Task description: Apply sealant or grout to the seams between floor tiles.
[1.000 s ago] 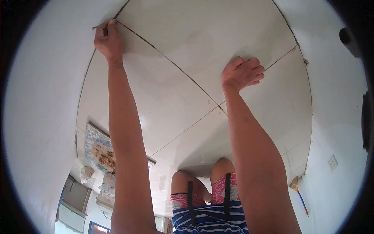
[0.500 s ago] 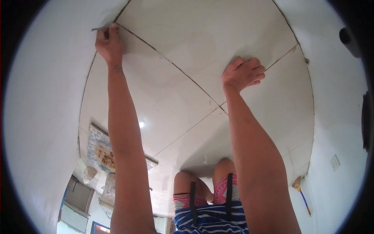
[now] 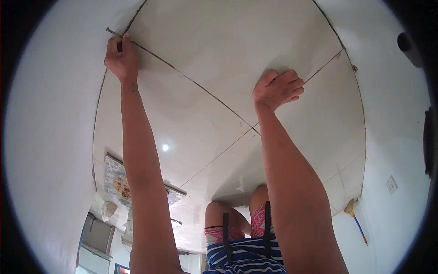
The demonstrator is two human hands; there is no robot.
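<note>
My left hand (image 3: pixel 122 59) pinches a thin dark nail (image 3: pixel 112 32) between thumb and fingers. The nail's headed end juts out past the fingers toward the left wall; its other end is hidden by the hand. This hand is at the corner where a dark joint (image 3: pixel 157 57) between the pale floor tiles (image 3: pixel 200 41) meets the wall edge. Farther right, my right hand (image 3: pixel 279 87) is closed in a fist and rests on a tile, beside another joint (image 3: pixel 324 67). Nothing shows sticking out of that fist.
White walls (image 3: pixel 50 114) rise on both sides. At lower left a stained board (image 3: pixel 116 178) lies on the floor, near a pale bag (image 3: pixel 108 210). A brush with a blue and yellow handle (image 3: pixel 358 223) is at lower right, below a wall socket (image 3: pixel 392 184).
My left hand has shifted slightly left and toward me, and the nail has swung so its headed end points farther away. My right fist stays on the tile, slightly farther left in view.
</note>
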